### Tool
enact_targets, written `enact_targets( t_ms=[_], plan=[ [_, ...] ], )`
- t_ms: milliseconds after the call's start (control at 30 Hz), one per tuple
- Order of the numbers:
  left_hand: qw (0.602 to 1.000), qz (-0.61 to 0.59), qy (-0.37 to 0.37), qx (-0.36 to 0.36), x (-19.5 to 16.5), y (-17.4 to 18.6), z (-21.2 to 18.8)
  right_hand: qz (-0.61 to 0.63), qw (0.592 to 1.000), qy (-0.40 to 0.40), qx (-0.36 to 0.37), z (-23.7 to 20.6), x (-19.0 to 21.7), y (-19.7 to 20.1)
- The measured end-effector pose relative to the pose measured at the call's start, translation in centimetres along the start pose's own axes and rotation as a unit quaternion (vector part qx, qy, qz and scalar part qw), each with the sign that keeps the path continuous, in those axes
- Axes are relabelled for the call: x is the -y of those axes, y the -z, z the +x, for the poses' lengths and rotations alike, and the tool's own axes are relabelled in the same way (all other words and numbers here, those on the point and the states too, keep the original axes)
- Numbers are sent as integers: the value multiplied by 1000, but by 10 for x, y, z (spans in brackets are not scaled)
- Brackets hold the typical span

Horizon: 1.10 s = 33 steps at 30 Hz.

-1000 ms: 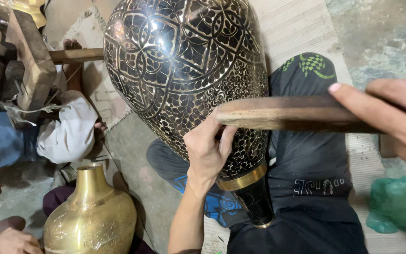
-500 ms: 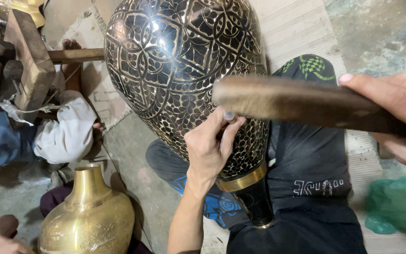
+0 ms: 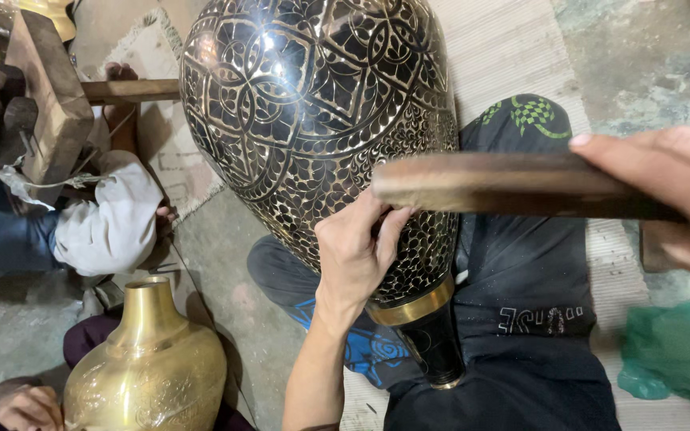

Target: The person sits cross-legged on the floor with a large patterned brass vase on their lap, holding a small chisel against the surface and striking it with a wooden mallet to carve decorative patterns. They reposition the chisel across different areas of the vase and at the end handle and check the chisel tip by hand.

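From the head view, a big black vase with shiny gold patterns is seen lying across the person's lap, its narrow neck pointing down toward the dark trousers. The left hand is pressed against the vase's lower side, with the fingers curled tight together; what is pinched in them cannot be told. A wooden stick is held by the right hand, fingers wrapped around its end, just above the left hand. A plain gold vase is seen lower left. A green bag lies at the right.
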<state>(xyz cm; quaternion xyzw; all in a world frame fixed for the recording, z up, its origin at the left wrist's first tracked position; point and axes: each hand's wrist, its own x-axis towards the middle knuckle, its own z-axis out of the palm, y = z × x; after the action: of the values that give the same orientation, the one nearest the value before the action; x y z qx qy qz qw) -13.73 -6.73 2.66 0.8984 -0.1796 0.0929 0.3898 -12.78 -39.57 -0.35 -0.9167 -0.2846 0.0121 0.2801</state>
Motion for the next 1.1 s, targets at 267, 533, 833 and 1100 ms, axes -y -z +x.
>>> enact_targets(
  t_ms=[267,533,833,1100],
  plan=[
    [1000,-6,9,17,3,1,1,-36,994,-64,79,-5,-2,2],
    [999,-14,19,27,1,4,3,-70,994,-32,75,-5,-6,0],
    [998,-34,34,38,1,4,3,-54,998,3,38,3,-7,-1],
    [994,-99,54,-9,4,-3,-1,-16,998,-53,3,3,6,7]
  ],
)
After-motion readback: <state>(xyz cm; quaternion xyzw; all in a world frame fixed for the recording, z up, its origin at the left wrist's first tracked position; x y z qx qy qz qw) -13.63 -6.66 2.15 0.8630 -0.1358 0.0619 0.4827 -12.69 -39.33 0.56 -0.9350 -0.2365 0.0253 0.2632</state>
